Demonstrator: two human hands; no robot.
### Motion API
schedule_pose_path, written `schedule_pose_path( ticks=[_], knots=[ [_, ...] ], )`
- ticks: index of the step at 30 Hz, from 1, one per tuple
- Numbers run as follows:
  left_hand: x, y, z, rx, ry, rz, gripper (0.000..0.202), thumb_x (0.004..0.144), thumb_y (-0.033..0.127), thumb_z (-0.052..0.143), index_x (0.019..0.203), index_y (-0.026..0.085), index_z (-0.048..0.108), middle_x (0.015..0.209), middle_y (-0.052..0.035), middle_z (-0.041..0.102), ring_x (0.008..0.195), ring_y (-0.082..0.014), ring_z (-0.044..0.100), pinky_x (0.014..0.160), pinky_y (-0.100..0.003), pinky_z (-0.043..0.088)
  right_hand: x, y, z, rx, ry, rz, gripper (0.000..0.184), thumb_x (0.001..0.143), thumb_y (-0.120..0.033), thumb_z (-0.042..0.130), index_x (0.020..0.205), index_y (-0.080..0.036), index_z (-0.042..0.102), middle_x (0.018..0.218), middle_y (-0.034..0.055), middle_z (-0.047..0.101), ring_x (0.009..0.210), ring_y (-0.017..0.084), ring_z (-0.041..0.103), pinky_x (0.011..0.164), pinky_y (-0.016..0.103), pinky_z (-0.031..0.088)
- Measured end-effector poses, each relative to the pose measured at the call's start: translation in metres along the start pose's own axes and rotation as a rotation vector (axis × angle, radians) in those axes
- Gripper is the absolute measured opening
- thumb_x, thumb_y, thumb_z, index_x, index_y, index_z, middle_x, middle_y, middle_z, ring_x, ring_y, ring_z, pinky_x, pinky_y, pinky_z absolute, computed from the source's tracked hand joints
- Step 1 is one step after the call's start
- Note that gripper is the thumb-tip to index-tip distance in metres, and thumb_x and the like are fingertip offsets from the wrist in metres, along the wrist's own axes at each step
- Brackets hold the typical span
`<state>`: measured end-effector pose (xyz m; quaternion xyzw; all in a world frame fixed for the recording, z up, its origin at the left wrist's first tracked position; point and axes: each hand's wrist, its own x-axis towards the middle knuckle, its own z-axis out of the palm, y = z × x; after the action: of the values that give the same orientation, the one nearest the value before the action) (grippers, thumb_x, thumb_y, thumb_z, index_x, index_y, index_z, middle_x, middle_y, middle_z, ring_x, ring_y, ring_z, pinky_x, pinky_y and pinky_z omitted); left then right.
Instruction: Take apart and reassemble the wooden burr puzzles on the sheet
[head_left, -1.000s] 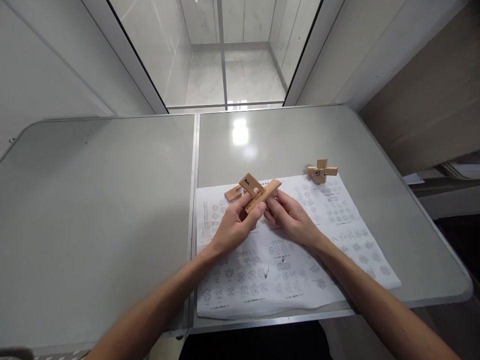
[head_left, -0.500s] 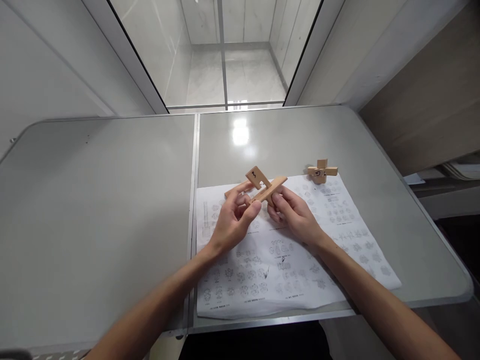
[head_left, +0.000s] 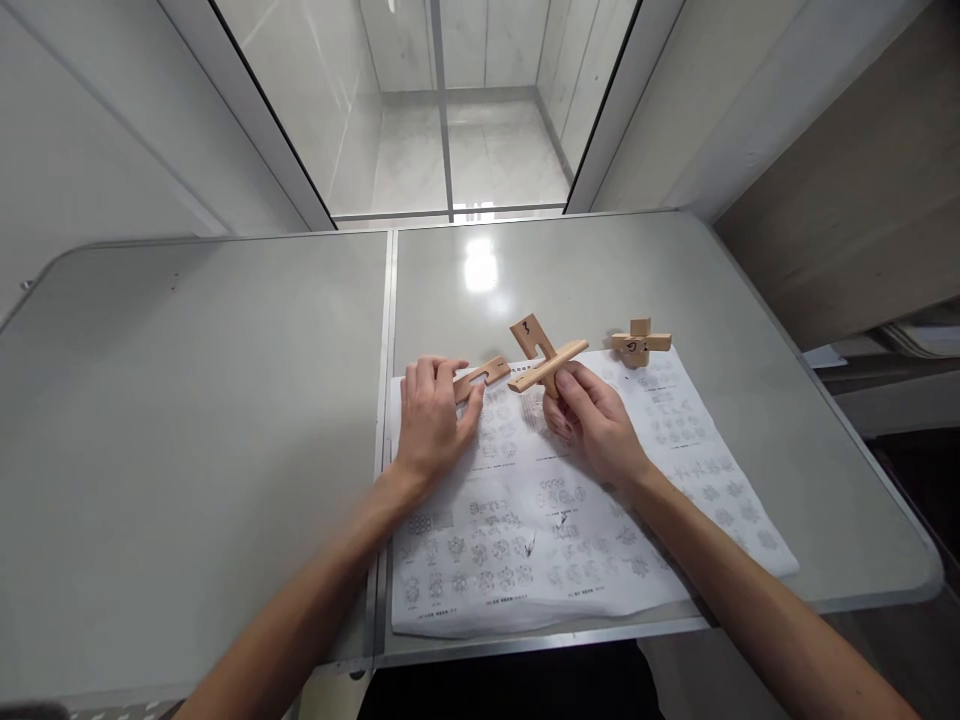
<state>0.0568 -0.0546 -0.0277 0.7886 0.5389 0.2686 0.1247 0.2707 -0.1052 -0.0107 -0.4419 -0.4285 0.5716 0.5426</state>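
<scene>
My right hand [head_left: 596, 415] pinches two interlocked wooden puzzle pieces [head_left: 550, 366] above the sheet. One is a notched piece with a "3" inked on its end, and it passes through the other, a long slotted bar. A separate notched wooden puzzle piece [head_left: 495, 371] lies at the sheet's upper edge, with a U-shaped cutout in its side. Around its left end my left hand [head_left: 435, 415] has closed, fingers behind and thumb in front; that end is partly hidden.
Under both hands spreads a paper sheet [head_left: 555, 575] printed with small diagrams. Near its upper right corner stands a cross-shaped wooden assembly [head_left: 640, 343] with ink marks. The folding table [head_left: 225, 400] has a metal seam left of the sheet. A glass door rises behind.
My left hand has let go of the slotted bar and moved left to the loose notched piece. My right hand still holds the joined pieces, which have turned slightly.
</scene>
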Motion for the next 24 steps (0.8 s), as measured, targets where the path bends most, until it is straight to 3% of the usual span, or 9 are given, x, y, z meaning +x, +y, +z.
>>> schedule_pose_path(
  ticks=[11, 17, 21, 24],
  knots=[
    [0.002, -0.002, -0.002, -0.004, -0.107, -0.047, 0.021, 0.105, 0.034, 0.066, 0.118, 0.017, 0.067, 0.116, -0.0093, 0.071, 0.111, -0.0285, 0.063, 0.097, -0.044, 0.042, 0.000, 0.001, -0.001, -0.009, -0.008, 0.001, 0.035, 0.107, -0.057, 0.065, 0.098, -0.023, 0.062, 0.062, -0.0057, 0.048, 0.054, 0.012, 0.039, 0.053, 0.030, 0.033],
    [0.002, -0.001, -0.003, -0.012, -0.127, -0.005, 0.019, 0.110, 0.031, 0.055, 0.104, 0.017, 0.066, 0.103, -0.0082, 0.070, 0.096, -0.0253, 0.062, 0.092, -0.042, 0.044, 0.001, 0.003, -0.003, -0.009, -0.010, 0.017, 0.034, 0.107, -0.056, 0.066, 0.098, -0.024, 0.061, 0.062, -0.0057, 0.048, 0.054, 0.013, 0.038, 0.054, 0.030, 0.032],
    [0.005, 0.002, -0.008, -0.270, 0.011, -0.078, 0.022, 0.112, 0.032, 0.050, 0.100, 0.018, 0.064, 0.102, -0.0070, 0.068, 0.087, -0.0200, 0.061, 0.082, -0.036, 0.047, 0.001, 0.003, -0.003, 0.015, 0.000, 0.026, 0.034, 0.107, -0.055, 0.066, 0.094, -0.024, 0.061, 0.063, -0.0053, 0.047, 0.054, 0.013, 0.037, 0.054, 0.031, 0.032],
    [0.007, 0.006, -0.015, -0.568, 0.059, -0.155, 0.026, 0.113, 0.039, 0.048, 0.104, 0.020, 0.063, 0.086, -0.0015, 0.062, 0.070, -0.0145, 0.054, 0.067, -0.029, 0.044, 0.002, 0.001, -0.002, 0.044, 0.017, 0.042, 0.036, 0.105, -0.056, 0.068, 0.090, -0.024, 0.060, 0.064, -0.0054, 0.045, 0.054, 0.013, 0.035, 0.054, 0.031, 0.031]
  ],
)
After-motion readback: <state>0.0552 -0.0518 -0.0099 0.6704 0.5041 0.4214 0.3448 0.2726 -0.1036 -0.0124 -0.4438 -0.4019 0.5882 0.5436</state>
